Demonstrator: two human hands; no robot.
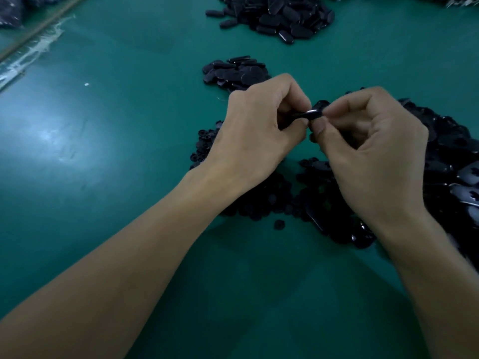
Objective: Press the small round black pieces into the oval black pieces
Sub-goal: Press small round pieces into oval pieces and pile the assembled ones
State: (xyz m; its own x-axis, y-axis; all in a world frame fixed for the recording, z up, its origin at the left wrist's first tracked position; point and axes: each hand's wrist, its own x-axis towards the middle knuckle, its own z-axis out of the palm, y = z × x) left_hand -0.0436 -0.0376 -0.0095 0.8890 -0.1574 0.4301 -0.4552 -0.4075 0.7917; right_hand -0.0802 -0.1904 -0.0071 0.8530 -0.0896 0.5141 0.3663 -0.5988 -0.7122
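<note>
Oval black piece (315, 112) sits mid-air above the green table (116, 125), pinched by left hand (259, 136) and right hand (373, 149), fingers curled on it. Small round black pieces (259, 200) are heaped at 6 o'clock beneath the hands, a near heap of ovals (453, 156) lies at 3 o'clock and a far heap (280, 19) at 12 o'clock.

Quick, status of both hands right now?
Left hand: pinches one end of an oval black piece.
Right hand: pinches the other end of the same piece.

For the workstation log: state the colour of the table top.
Teal green; the table shows plainly in the head view.
</note>
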